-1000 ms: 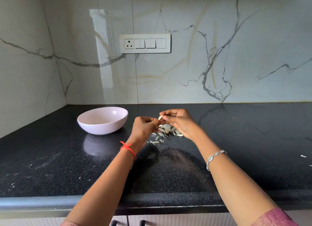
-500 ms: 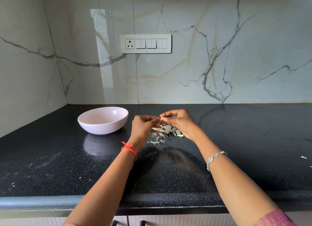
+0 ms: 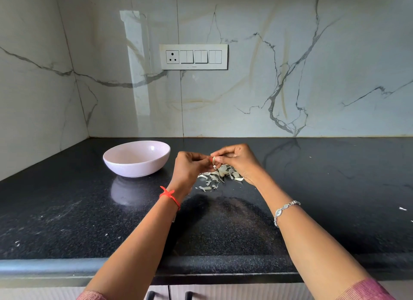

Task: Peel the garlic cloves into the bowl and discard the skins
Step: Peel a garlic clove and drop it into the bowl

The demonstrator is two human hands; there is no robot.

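Hands are meeting over a black countertop (image 3: 335, 187), just to the right of a pale pink bowl (image 3: 134, 168). The right hand (image 3: 239, 161) is pinching a small garlic clove (image 3: 213, 159) between thumb and fingertips. The left hand (image 3: 190, 167), fingers curled, is nipping at the same clove, seemingly to pull its covering away. Both are working just above a loose pile of papery skins (image 3: 221, 173) lying to the right of the bowl, probably so scraps are dropping in one spot for easy clearing. The bowl is sitting close beside the left hand, likely so a bare clove is needing only a short move. Its floor is hiding behind its near wall, so its contents cannot be told.
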